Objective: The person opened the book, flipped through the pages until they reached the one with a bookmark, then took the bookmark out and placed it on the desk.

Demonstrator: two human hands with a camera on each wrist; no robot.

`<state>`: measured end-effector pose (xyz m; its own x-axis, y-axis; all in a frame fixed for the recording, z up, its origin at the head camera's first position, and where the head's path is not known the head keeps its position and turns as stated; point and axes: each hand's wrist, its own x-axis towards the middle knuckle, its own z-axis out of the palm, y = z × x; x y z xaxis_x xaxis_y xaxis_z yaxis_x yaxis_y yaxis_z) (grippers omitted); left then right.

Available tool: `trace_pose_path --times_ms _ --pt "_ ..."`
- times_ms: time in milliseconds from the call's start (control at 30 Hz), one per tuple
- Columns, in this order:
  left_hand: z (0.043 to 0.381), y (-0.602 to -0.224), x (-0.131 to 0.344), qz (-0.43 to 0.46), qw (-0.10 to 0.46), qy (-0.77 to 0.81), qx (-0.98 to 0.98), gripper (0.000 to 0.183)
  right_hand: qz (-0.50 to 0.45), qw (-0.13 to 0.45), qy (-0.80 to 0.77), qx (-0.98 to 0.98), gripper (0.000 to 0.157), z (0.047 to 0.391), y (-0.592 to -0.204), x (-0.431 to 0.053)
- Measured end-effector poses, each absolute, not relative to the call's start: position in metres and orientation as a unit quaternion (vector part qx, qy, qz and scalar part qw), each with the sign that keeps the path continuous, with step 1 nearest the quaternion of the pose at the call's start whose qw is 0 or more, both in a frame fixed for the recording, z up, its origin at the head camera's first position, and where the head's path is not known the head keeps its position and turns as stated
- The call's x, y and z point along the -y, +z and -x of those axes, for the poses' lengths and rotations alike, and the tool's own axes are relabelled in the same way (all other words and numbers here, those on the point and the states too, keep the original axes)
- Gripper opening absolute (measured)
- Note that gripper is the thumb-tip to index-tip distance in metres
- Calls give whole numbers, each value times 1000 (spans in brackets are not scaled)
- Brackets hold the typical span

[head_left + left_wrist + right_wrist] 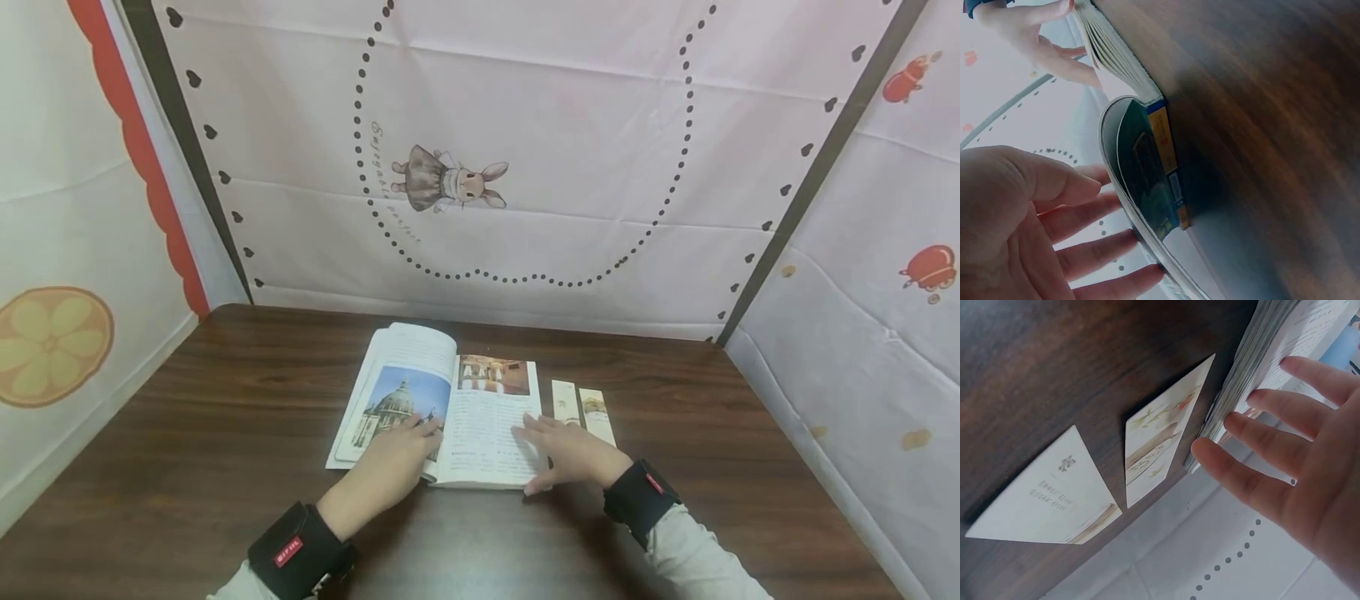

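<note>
Head camera facing forward-down, 2 close wrist views, book (471,425) shared

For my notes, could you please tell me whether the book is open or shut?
The book is open: its left page shows a domed building, its right page a photo above text.

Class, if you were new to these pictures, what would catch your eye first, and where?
Probably the open book on the dark table, its left page showing a domed building photo, with the left grip at that page and the right grip at the right page's outer edge. Next might come the two pale cards just right of the book. Behind the table, a dressed rabbit printed sideways on white cloth stands out.
</note>
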<state>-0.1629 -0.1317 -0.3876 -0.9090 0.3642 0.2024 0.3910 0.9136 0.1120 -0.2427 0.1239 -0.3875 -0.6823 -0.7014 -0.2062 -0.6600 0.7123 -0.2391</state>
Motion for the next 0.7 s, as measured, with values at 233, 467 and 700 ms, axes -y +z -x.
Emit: trace_pose_path --times_ms 233,467,700 --pt "165 -390 129 170 102 -84 977 26 396 122 -63 -908 74 246 -389 -128" --pt "167 -391 128 161 115 -82 977 23 451 65 -61 -888 34 244 -385 -125" --pt "170 -393 126 161 129 -82 975 20 470 -8 -77 -879 18 250 -386 -119"
